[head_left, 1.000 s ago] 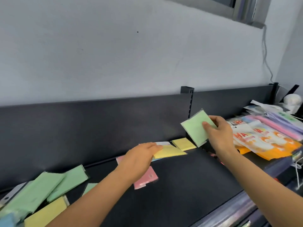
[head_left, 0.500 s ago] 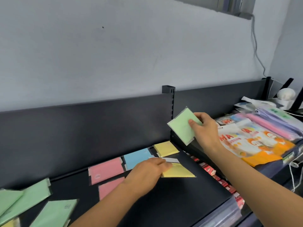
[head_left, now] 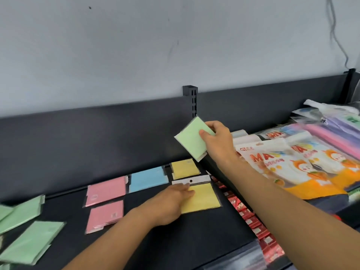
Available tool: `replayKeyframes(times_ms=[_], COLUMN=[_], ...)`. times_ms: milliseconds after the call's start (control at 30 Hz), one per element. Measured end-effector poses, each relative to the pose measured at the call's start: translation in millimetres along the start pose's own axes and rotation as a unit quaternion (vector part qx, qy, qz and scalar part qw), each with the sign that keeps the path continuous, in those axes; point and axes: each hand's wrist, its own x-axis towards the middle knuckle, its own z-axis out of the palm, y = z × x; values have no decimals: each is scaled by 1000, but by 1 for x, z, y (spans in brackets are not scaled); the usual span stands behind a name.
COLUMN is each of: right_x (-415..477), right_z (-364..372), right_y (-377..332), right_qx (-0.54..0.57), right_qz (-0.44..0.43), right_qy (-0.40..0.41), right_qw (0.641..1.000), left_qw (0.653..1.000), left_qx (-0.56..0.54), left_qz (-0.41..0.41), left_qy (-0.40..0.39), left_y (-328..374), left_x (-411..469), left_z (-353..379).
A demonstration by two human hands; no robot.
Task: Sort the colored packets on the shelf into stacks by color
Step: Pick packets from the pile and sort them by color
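Observation:
My right hand [head_left: 217, 142] pinches a green packet [head_left: 190, 140] in the air above the shelf divider. Flat on a yellow packet [head_left: 203, 196] lies my left hand [head_left: 171, 201], its fingers straight across the packet's left edge. Behind it, against the back panel, sits a smaller yellow packet [head_left: 184, 168]. A blue packet [head_left: 148, 179] lies to its left, then two pink packets [head_left: 106, 190] [head_left: 105, 215], one in front of the other. Several green packets [head_left: 29, 244] are spread at the far left of the black shelf [head_left: 165, 246].
A raised black divider [head_left: 216, 168] separates this shelf from a section on the right piled with orange and white printed bags [head_left: 292, 168] and pink and purple packs [head_left: 331, 137]. Small red packets [head_left: 253, 225] line the lower right edge. A slotted upright [head_left: 191, 100] stands at the back.
My left hand has slid the yellow packet rightward and squared it in front of the smaller yellow one. The right hand still holds the green packet up. The view has shifted.

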Motion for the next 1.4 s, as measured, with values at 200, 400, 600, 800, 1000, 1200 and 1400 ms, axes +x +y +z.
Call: replayKeyframes(times_ms=[200,400,600,800,1000,1200,1400], right_x=[2,0,-2,-10,-13,-21,-34], right_z=[9,12,14,26,35,55,72], right_y=[-4,-8,-8,-7,-12,-18,-22], right_qx=[9,26,28,35,40,38,29], right_qz=[-19,-23,-32,-31,-30,-19,-29], right_qy=[-27,-55,-73,-99,-119,-161,-214], right_qw=[999,998,996,994,992,986,976], left_qw=[998,998,997,997,977,876,824], left_qx=[47,46,43,11,14,-183,-296], left_qz=[-33,-41,-34,-37,-60,-230,-220], left_qy=[-5,27,47,64,206,383,429], left_y=[11,18,24,26,-1,-36,-42], left_x=[-6,2,4,-3,-26,-54,-77], left_z=[8,12,13,14,0,-35,-65])
